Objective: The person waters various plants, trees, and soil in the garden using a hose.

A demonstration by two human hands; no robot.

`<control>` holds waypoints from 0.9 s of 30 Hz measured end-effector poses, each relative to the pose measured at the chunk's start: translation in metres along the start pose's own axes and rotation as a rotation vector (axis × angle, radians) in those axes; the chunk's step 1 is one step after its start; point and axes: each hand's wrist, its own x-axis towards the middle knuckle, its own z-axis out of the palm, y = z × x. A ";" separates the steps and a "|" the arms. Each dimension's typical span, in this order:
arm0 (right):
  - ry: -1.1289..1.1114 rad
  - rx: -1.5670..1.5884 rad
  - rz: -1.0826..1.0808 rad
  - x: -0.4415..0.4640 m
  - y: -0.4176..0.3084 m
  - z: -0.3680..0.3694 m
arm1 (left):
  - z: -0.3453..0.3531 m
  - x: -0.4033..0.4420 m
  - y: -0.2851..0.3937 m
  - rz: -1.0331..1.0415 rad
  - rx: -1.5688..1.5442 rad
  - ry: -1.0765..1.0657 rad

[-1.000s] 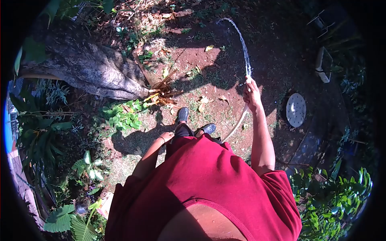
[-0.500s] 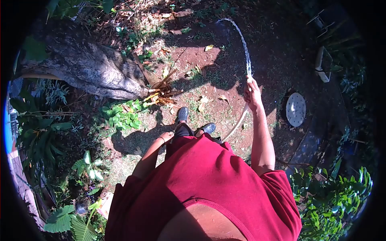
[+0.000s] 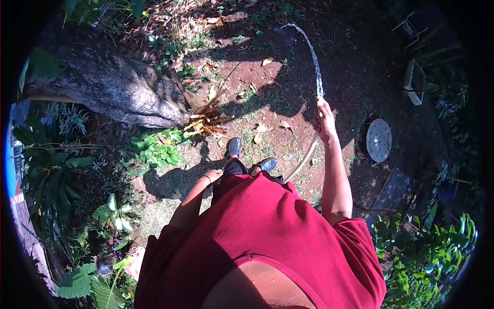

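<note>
While water [image 3: 313,54] runs out from the mouth of a pale hose [image 3: 304,162], the person's right grip [image 3: 324,121] is closed around this hose just behind its mouth, with the right forearm [image 3: 337,177] stretched forward. The hose is in front of the person, on the right side; from the grip it goes down toward the red shirt [image 3: 272,221], which hides the rest. The step in hand seems to be the wetting of the shaded soil [image 3: 280,41], because the stream makes an arc forward and bends to the left. To wet another place, a move would call for a slow turn of the wrist, with a hold firm enough, yet not pinching the hose. The left grip [image 3: 213,175] hangs beside the dark trousers [image 3: 234,169]; no object shows in it, but how far it is open, one cannot tell. As for edges, the tree trunk [image 3: 134,95] and the cut stalks [image 3: 208,121] at its foot limit the left side, and on the right a round perforated disc [image 3: 379,140] lies apart from the forearm. Between the stalks and the disc, there appears to be enough room for swinging the hose, but a sideways step could perhaps meet the disc.
</note>
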 end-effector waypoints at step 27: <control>-0.037 0.179 0.202 0.002 0.021 -0.021 | -0.010 -0.017 0.019 0.018 -0.017 0.027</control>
